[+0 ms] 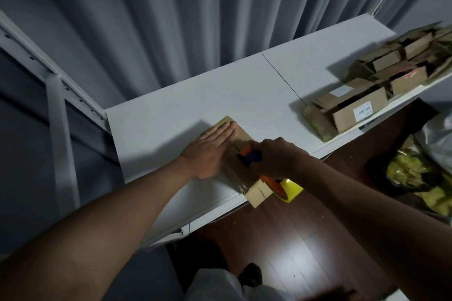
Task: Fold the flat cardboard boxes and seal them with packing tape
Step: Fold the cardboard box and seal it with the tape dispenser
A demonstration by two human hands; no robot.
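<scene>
Dark brown wooden floor (281,252) occupies the nearest part of the view, with a bright reflected patch on its boards and a person's pale trouser leg (220,283) at the bottom edge. Beyond it runs the white table (171,115), whose near edge carries the brown folded cardboard box (244,137); one end of the box overhangs that edge. The right hand (276,157) grips the orange-and-blue handheld tape dispenser (252,155), fingers curled round its handle, and holds it against the top of the box. The dispenser's yellow roll of packing tape (291,189) shows below the wrist, just beside the overhanging end. A strip of glossy tape lies along the box top toward the near end. The left hand (210,149) lies flat on the box, fingers (226,133) straight and together, pressing the far half down. Farther right on the table, well apart from the box, lies a row of brown flattened and partly folded cardboard boxes (367,98), some with white labels. On the floor at far right sits yellow-green material (411,173) in a dark container. Grey pleated curtains (195,19) hang behind the table, and a white metal frame (56,95) stands at left.
</scene>
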